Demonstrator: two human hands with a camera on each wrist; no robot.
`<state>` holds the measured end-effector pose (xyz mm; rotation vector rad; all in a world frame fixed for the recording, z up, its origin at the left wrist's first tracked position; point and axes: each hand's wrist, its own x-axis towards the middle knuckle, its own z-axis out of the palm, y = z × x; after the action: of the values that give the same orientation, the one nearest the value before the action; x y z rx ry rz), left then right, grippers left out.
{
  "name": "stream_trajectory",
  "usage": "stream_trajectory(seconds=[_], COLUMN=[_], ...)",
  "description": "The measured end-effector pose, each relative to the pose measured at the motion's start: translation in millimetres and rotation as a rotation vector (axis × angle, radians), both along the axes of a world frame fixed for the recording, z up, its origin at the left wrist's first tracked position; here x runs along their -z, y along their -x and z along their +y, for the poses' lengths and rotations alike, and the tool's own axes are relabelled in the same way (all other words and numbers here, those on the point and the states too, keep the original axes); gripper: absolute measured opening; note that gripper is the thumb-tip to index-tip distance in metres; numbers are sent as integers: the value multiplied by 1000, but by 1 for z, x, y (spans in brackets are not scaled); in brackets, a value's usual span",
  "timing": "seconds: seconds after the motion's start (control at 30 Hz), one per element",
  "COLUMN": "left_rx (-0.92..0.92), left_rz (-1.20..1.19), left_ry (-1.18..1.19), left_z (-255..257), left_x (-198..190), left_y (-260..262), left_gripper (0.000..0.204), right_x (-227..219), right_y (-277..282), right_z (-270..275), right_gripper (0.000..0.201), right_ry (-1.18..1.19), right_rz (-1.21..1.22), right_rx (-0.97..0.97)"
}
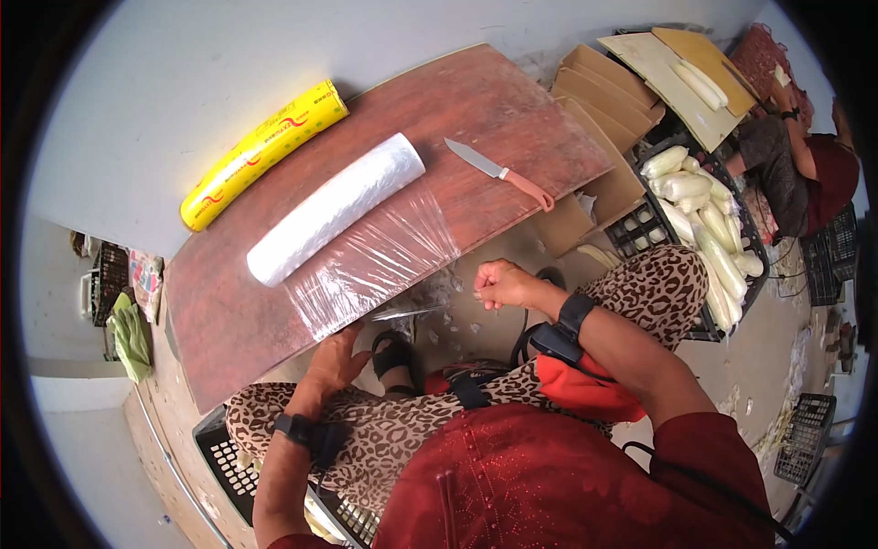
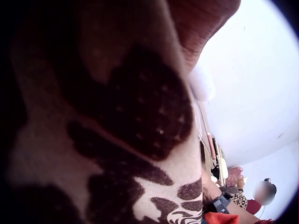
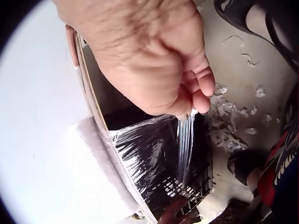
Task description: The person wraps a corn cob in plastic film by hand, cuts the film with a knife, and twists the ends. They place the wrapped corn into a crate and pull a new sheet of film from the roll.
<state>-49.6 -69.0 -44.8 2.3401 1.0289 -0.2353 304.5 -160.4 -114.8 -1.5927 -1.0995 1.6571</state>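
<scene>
A big roll of cling film [image 1: 338, 209] lies across the reddish wooden table, its loose sheet [image 1: 380, 265] drawn over the front edge. My right hand [image 3: 149, 60] pinches the edge of this film between thumb and fingertips, and the film hangs in a gathered, taut strand [image 3: 185, 144]. At the table's front edge, my left hand [image 1: 337, 359] is at the sheet's other corner, fingers partly hidden by the tabletop. The strand runs down toward the left hand [image 3: 176, 212] in the right wrist view. Trouser cloth [image 2: 117, 140] fills most of the left wrist view.
A knife [image 1: 498, 172] with a pink handle lies right of the roll. Behind stands a yellow printed roll [image 1: 265, 154]. Cardboard boxes [image 1: 608, 101] and a crate of pale, long vegetables [image 1: 700, 206] are at right, near another person [image 1: 828, 178]. Film scraps [image 3: 226, 116] litter the floor.
</scene>
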Motion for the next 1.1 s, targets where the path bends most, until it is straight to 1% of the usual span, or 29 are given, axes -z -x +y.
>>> stream_trajectory(seconds=[0.17, 0.33, 0.43, 0.53, 0.63, 0.73, 0.83, 0.93, 1.03, 1.1], left_rx=[12, -4, -4, -10, -19, -8, -16, 29, 38, 20], left_rz=[16, 22, 15, 15, 48, 43, 48, 50, 22, 31], left_ry=[-18, -9, -3, 2, 0, -7, 10, 0, -10, 2], left_z=[1, -2, -1, 0, -1, 0, 1, 2, 2, 2], left_x=[6, 0, 1, 3, 3, 5, 4, 5, 5, 6], left_y=[5, 1, 1, 2, 1, 2, 2, 3, 3, 3], left_gripper=[62, 59, 59, 59, 58, 58, 57, 58, 57, 58], right_x=[5, 0, -8, -9, -14, -18, -19, -24, -22, -19], right_y=[1, 1, 5, 1, -2, -4, -3, -3, -7, -9], right_z=[1, -2, -7, -9, -11, -13, -15, -19, -18, -18], right_gripper=[12, 15, 19, 20, 17, 16, 14, 12, 12, 13], right_ry=[-1, -30, -32, -13, 62, 71, 84, 142, 182, 181], right_rz=[23, 61, 153, 233, 297, 368, 395, 531, 587, 548], right_rx=[-58, -104, -21, -133, -218, -239, -197, -64, -42, -103])
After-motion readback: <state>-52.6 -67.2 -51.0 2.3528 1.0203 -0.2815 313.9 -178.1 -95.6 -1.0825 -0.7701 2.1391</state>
